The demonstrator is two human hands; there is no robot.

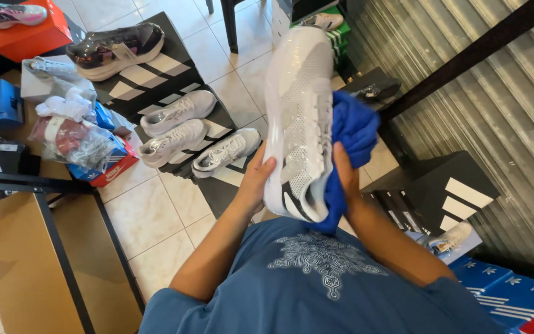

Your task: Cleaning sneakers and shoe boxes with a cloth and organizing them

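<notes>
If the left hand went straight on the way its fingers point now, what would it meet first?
The left hand points up and right and already touches the white shoe, so it would press into the shoe's side at once.

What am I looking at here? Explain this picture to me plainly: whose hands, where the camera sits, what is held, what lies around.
There is no machine: a person wears a camera on the head, so the one picture looks down over their blue shirt at their own bare hands. The left hand grips a white shoe by its side, held up lengthwise. The right hand presses a blue cloth against the shoe's other side. Below, on a tiled floor, more pale shoes rest on black boxes. Blue boxes are stacked at lower right, and an orange box sits at upper left.
</notes>
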